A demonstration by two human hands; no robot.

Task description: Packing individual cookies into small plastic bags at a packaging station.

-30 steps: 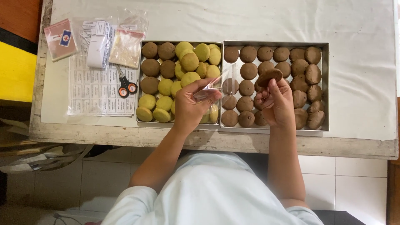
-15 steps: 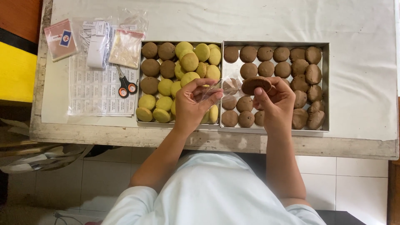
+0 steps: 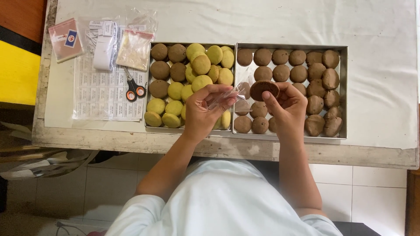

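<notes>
Bagging step – right hand point(image 3: 286, 107) pinches a brown cookie point(image 3: 264, 89), left hand point(image 3: 205, 109) grips a clear bag point(image 3: 227, 96). Next, probably, the mouth must open wide

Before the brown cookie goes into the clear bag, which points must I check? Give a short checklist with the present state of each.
1. Brown cookie held in right hand: ok.
2. Clear bag held by left hand: ok.
3. Bag mouth open toward cookie: cannot tell.
4. Cookie whole, not cracked: cannot tell.
5. Hands over the trays, so crumbs fall inside: ok.
</notes>
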